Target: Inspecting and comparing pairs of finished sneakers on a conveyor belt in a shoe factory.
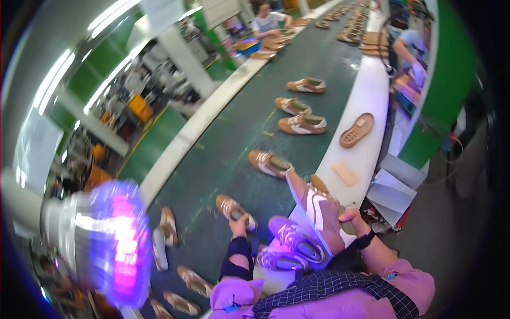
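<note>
My left hand reaches over the green conveyor belt and grips a brown sneaker with white laces at its opening. Closer to my body, my right hand is closed round the opening of another brown sneaker with white side stripes, tilted on its side. Between my arms, two sneakers under purple light, one upper and one lower, sit at the belt's near edge. A further brown sneaker lies on the belt just beyond my right-hand one.
A loose brown sole and a tan pad lie on the white ledge. A glowing purple lamp hangs at the left. Several sneakers rest along the belt. Two co-workers, one far left and one far right, flank it.
</note>
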`<state>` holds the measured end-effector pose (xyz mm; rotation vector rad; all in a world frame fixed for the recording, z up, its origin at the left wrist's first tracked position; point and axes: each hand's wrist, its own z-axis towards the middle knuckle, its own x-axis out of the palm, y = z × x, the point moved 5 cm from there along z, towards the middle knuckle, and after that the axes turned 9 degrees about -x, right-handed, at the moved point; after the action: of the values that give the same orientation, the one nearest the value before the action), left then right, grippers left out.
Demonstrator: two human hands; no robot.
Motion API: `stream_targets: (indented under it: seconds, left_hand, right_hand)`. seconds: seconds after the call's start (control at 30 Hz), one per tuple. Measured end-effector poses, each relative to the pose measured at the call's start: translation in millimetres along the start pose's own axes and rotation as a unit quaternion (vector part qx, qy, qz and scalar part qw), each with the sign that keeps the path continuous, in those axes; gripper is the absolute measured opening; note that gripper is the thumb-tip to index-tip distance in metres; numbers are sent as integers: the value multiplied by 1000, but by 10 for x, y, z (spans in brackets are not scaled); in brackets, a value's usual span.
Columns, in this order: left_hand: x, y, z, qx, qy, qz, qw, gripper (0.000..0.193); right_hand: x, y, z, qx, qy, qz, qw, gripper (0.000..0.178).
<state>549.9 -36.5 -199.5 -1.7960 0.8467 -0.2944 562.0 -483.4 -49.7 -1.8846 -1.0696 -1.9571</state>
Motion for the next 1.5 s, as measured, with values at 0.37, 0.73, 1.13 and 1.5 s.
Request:
stream_targets:
  seconds: [0.37,0.73,1.13,1.5]
  left_hand:
    - [228,-74,-66,-138,-57,-104,983,68]
    - [-558,-829,-2554,-66,341,-432,832,89]
    - [-1457,-486,-3614,34,185,-383,904,90]
    - [-1355,-704,-3616,26,205,-294,933,91]
  right_hand:
    - [-309,186,-86,-26,-56,-42,997,63]
    - [540,-287,324,64,51,7,997,80]
    - [929,-1194,338,217,165,-94,958,96]
    - [1040,-1157,201,207,143,-125,960,93]
